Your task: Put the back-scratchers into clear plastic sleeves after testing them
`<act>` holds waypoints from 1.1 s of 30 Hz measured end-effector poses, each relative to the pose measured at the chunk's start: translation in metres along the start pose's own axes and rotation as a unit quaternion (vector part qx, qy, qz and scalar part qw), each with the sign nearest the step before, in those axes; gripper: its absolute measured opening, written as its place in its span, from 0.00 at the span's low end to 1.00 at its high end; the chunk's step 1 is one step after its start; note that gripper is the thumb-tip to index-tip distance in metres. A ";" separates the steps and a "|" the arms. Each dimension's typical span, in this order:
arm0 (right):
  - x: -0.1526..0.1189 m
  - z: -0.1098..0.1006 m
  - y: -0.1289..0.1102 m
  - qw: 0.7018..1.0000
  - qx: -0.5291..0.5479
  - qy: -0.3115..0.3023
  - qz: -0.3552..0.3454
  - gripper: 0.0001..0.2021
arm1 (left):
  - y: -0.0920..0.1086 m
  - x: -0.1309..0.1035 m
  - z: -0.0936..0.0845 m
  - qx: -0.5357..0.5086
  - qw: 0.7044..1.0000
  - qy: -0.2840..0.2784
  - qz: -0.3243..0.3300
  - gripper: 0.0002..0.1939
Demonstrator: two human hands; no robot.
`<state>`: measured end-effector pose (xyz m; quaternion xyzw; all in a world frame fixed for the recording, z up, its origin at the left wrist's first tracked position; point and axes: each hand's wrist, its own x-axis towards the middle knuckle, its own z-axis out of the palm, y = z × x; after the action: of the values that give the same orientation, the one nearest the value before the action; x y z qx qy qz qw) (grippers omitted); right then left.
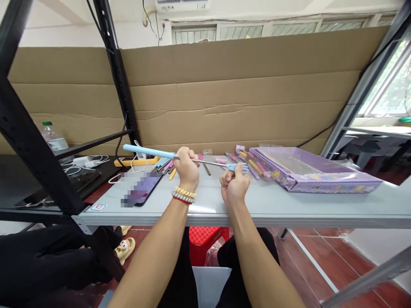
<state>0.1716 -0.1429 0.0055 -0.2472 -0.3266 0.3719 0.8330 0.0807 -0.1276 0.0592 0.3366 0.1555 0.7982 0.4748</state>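
Observation:
A back scratcher (150, 151) with a light blue handle, a thin metal rod and a blue claw-shaped head is held nearly level above the white table. My left hand (187, 167) is closed around it where the handle meets the rod. Near the claw head, my right hand (236, 186) pinches the other end, with the blue prongs showing past its fingers. Behind my left hand lies a bunch of slim coloured sticks (165, 166), partly hidden by it. More pink, purple and yellow pieces in clear wrapping (255, 164) lie beyond my right hand.
A shallow purple box (334, 186) stands at the right of the table (276, 209). A phone (149, 188) lies at the left, near a yellow bar (136, 162) and white cables. Black shelf posts (117, 72) and a cardboard wall (231, 94) bound the space. A person's legs (48, 261) show lower left.

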 end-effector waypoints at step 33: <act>0.013 -0.014 -0.038 0.989 -0.108 0.013 -0.104 0.24 | 0.007 -0.007 -0.070 0.744 0.549 -0.356 0.136 0.14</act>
<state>0.2061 -0.1582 0.0258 -0.3056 -0.3779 0.2428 0.8395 0.0303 -0.1323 0.0103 0.8431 0.4643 0.2678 -0.0430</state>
